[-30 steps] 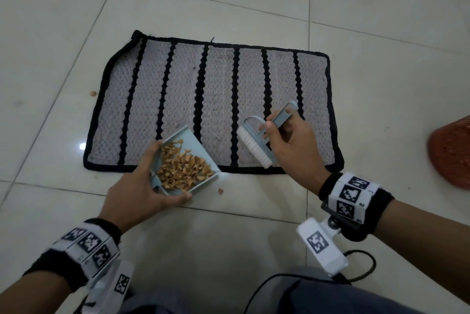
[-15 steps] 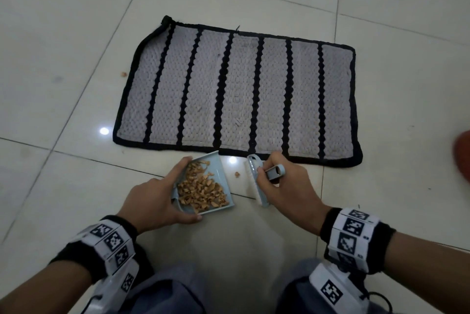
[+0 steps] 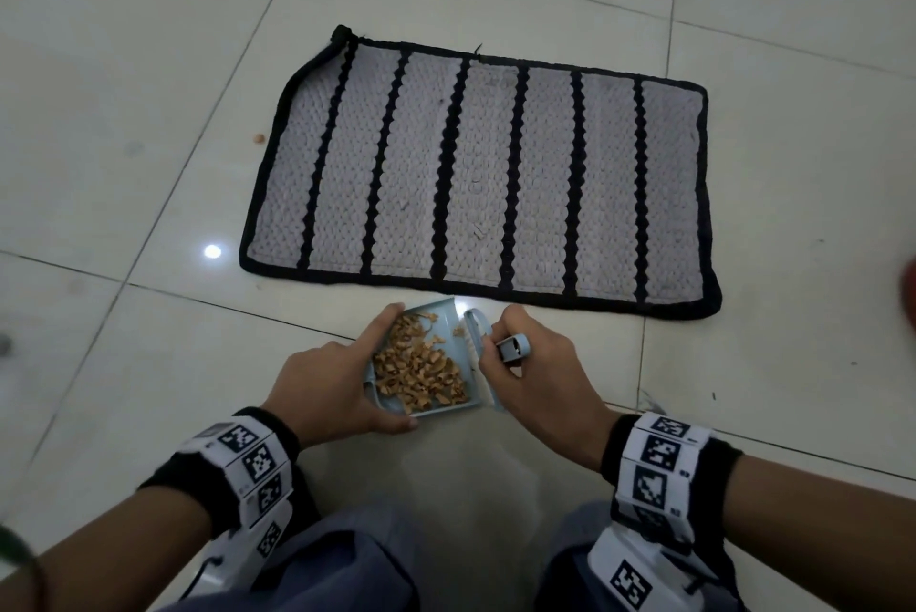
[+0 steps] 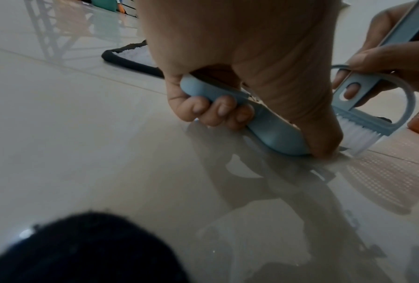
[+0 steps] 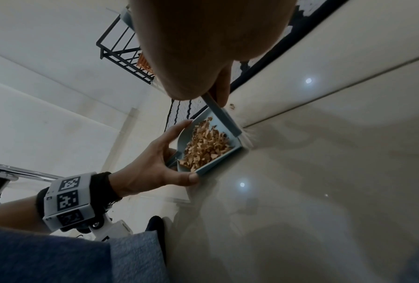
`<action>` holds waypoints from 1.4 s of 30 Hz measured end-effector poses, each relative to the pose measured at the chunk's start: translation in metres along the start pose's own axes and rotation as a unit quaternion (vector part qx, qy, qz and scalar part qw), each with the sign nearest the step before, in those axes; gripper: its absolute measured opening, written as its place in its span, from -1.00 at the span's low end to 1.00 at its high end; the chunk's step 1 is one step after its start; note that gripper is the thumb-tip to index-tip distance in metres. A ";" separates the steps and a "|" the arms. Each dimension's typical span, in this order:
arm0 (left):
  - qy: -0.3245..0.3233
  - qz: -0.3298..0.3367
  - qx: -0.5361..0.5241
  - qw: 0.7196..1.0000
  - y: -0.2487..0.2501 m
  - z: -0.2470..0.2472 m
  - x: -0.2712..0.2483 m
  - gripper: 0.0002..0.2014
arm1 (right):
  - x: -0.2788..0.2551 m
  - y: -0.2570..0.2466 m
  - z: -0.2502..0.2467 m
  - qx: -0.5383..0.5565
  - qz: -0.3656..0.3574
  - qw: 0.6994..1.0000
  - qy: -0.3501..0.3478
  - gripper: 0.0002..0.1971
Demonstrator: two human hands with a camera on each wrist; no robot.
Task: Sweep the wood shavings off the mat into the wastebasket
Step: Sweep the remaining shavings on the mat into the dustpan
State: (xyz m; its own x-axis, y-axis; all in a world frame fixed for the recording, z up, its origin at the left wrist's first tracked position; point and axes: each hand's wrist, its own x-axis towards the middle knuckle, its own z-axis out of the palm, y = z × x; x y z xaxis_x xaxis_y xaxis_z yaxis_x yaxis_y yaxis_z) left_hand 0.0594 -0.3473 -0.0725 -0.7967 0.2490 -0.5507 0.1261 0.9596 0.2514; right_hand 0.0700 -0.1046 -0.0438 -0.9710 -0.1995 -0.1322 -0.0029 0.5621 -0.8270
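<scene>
Dustpan [image 3: 448,314] (full of shavings [image 3: 419,366]) sits just off the mat [image 3: 476,175] edge.

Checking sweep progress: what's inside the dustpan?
A pile of wood shavings fills the dustpan, held by the left hand. The pan floor beneath them is mostly covered.

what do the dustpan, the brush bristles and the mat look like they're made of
Dustpan: likely plastic, pale blue with a smooth matt surface.
Brush bristles: probably synthetic, fine translucent white strands.
Mat: textile, grey knotted weave with black stripes and a black border; the fibre cannot be told.
</scene>
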 end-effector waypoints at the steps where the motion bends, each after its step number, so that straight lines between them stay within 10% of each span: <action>1: 0.003 -0.003 -0.004 1.000 0.001 0.001 0.000 0.27 | 0.001 -0.001 0.001 0.001 0.000 1.000 -0.003 -0.77; 21: 0.122 -0.006 -0.190 0.974 -0.023 -0.012 -0.002 0.26 | 0.033 -0.025 -0.004 0.002 -0.189 0.982 0.027 -0.90; 42: 0.283 -0.170 -0.340 0.880 -0.150 -0.093 0.035 0.21 | 0.253 -0.125 0.045 0.204 -0.007 0.979 0.009 -0.93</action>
State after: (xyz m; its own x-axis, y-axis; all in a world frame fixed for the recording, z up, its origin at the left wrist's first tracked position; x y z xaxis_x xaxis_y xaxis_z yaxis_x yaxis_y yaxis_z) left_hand -0.0424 -0.4945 -0.0555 -0.9110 -0.3275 -0.2507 -0.4072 0.6172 0.6733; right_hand -0.1645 -0.2615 0.0021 -0.9756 -0.1881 -0.1130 0.0763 0.1917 -0.9785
